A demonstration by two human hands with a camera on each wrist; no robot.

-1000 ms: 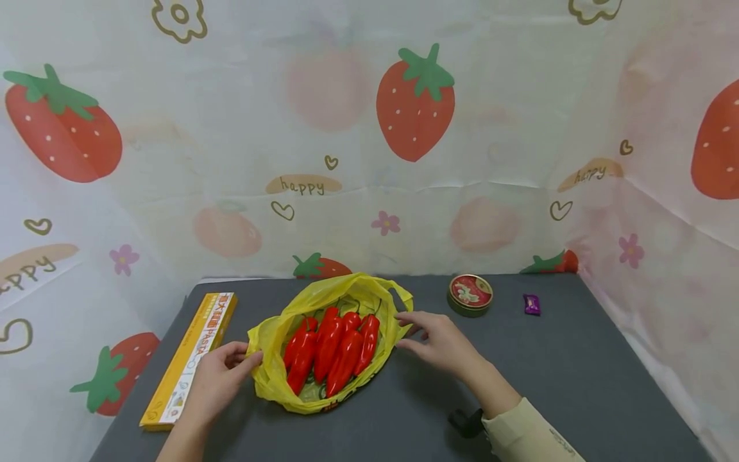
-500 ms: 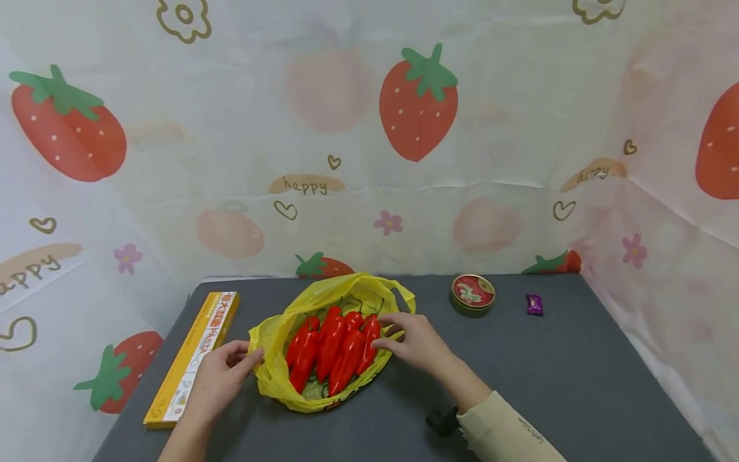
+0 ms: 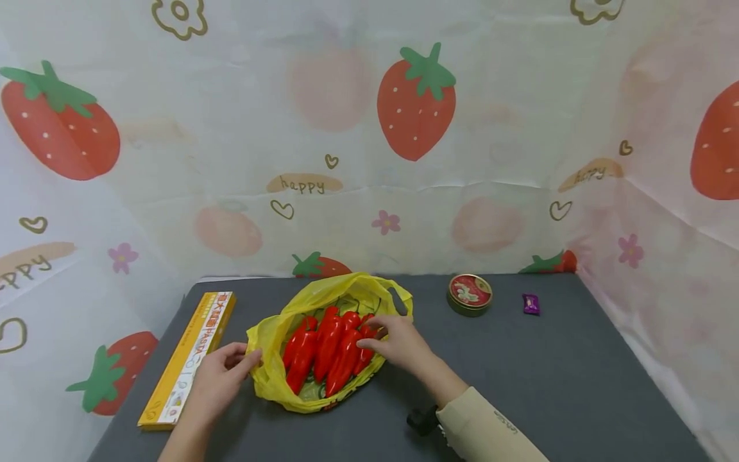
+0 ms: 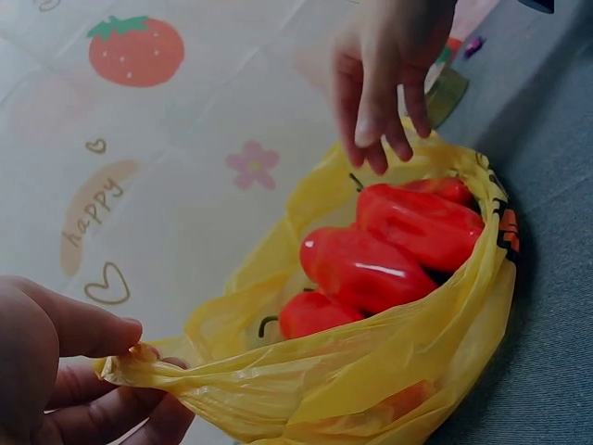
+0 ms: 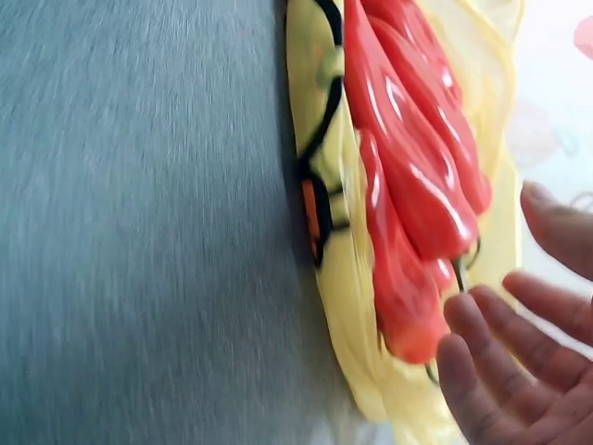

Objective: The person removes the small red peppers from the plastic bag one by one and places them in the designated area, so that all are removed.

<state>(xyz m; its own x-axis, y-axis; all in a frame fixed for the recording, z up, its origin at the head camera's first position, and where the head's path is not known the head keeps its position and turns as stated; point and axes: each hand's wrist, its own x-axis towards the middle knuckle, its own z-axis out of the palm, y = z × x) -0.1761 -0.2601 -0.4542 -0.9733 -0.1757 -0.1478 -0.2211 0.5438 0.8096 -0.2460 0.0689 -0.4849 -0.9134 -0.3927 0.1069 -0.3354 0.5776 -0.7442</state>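
Note:
Several glossy red chili peppers (image 3: 327,346) with dark green stems lie in a yellow plastic bag (image 3: 271,385) on the table. At the bag's left side, my left hand (image 3: 222,378) pinches its gathered edge between thumb and fingers; the left wrist view shows this yellow edge in the grip. My right hand (image 3: 398,343) hovers over the right side of the bag, above the rightmost pepper, fingers spread and holding nothing. In the right wrist view its fingers (image 5: 496,357) are beside the stem end of a pepper (image 5: 408,324); whether they touch it I cannot tell.
A yellow and white pasta box (image 3: 187,359) lies along the table's left edge. At the back right are a round red-lidded tin (image 3: 470,294) and a small purple wrapped candy (image 3: 531,304). A strawberry-print cloth (image 3: 369,160) hangs behind the grey table (image 3: 548,385).
My right hand has moved left from the bag's right rim to a spot over the peppers. My left hand keeps its grip on the bag's edge; bag and peppers look the same.

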